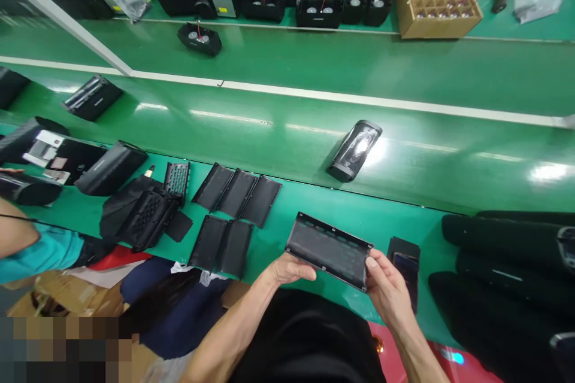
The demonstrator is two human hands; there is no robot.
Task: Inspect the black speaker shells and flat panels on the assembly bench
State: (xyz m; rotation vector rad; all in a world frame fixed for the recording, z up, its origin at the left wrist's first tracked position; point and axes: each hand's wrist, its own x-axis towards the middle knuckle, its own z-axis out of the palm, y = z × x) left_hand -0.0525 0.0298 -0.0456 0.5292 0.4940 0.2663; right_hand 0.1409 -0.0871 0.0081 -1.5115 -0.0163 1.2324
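A black, curved speaker grille panel (pixel 330 251) is held over the near green bench, its hollow side facing up. My right hand (pixel 389 281) pinches its right end between thumb and fingers. At the near left edge is my left hand (pixel 290 269), thumb in front and fingers partly hidden under the panel, gripping it there. Several similar panels (pixel 260 200) lie in two rows on the bench to the left. Beyond them are a small perforated piece (pixel 177 181) and a pile of black perforated covers (pixel 150 212). Right of my hands, a dark phone-like slab (pixel 405 266) rests on black sheets.
A cylindrical speaker (pixel 356 151) lies on the green conveyor ahead. Black speaker bodies (pixel 507 269) are stacked at the right. Across the line stand open speaker housings (pixel 318 9) and a divided cardboard box (pixel 438 3). A co-worker's arm (pixel 18 233) shows at the left.
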